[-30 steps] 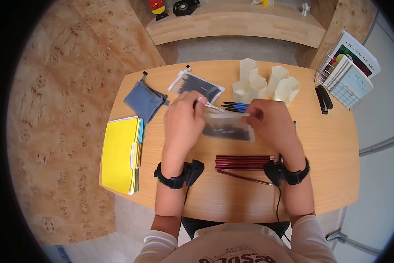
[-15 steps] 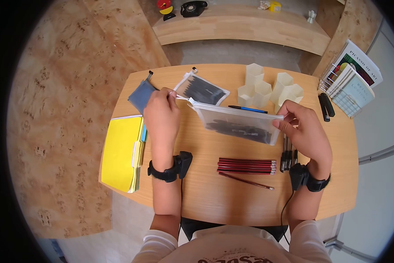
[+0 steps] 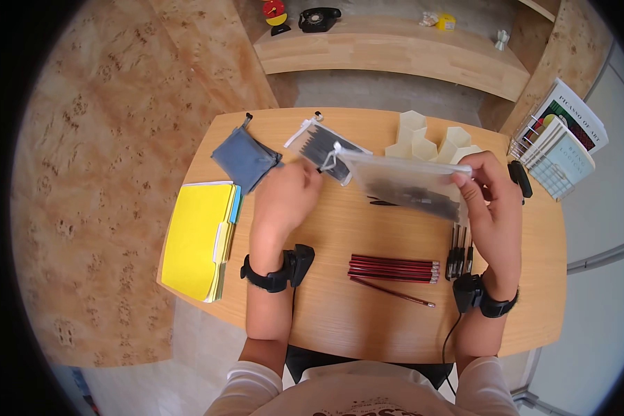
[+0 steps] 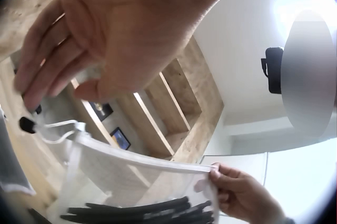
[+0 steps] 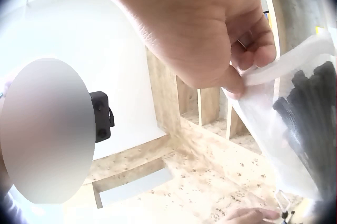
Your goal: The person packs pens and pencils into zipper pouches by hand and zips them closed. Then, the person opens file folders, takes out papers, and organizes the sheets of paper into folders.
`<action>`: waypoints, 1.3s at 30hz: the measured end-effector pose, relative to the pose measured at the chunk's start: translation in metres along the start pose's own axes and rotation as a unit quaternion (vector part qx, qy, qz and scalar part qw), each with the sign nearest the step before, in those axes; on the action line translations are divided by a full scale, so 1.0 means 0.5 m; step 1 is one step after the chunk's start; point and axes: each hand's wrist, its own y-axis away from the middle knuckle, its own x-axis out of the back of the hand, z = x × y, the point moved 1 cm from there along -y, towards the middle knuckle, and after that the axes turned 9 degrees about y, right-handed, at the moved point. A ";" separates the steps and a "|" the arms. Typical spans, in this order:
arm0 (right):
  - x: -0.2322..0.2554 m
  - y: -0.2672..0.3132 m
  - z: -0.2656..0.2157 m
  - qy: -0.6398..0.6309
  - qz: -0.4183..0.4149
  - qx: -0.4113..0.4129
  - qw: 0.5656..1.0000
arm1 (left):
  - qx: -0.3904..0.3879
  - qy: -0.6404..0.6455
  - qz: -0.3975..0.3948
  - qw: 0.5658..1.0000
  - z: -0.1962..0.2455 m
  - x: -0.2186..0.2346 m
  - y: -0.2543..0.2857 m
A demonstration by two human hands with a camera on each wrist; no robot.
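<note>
My right hand (image 3: 493,215) pinches the top right corner of a translucent zip pouch (image 3: 405,170) between thumb and fingers, holding it up over the table. Black pens (image 4: 131,211) lie bunched along the bottom inside. At the pouch's left end, a white zipper cord (image 4: 63,123) with a black toggle (image 4: 27,125) hangs loose. My left hand (image 3: 284,201) is right beside that cord, its fingers relaxed and holding nothing. Beneath the pouch, a pen tip (image 3: 383,203) shows; the rest is hidden. Black pens (image 3: 459,253) lie near my right wrist.
Red pencils (image 3: 395,267) lie in front of me. At left are yellow folders (image 3: 197,239) and a blue pouch (image 3: 242,158). Farther back stand another pouch of pens (image 3: 326,147) and hexagonal holders (image 3: 412,137). A book rack (image 3: 554,149) and black stapler (image 3: 520,179) sit at right.
My hands were close together at the pouch, then spread apart, stretching it out. My left hand has since let go of the zipper cord; my right hand keeps the corner, with the pouch slightly higher.
</note>
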 end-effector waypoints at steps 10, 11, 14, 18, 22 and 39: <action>-0.007 -0.001 -0.022 -0.248 0.095 -0.053 0.963 | -0.183 0.561 -0.382 0.711 -0.057 -0.182 -0.045; -0.014 -0.004 -0.017 -0.271 0.078 -0.068 0.957 | -0.183 0.668 -0.356 0.627 -0.054 -0.189 -0.047; -0.027 -0.009 -0.002 -0.295 0.028 -0.109 0.949 | -0.117 0.751 -0.284 0.585 -0.047 -0.176 -0.051; -0.032 -0.010 -0.001 -0.290 -0.008 -0.138 0.947 | -0.085 0.769 -0.248 0.583 -0.077 -0.163 -0.083; -0.027 -0.009 0.000 -0.264 -0.004 -0.135 0.955 | -0.042 0.763 -0.166 0.624 -0.124 -0.167 -0.119; -0.009 -0.011 0.004 -0.261 -0.033 -0.124 0.957 | 0.081 0.605 0.025 0.792 -0.263 -0.223 -0.229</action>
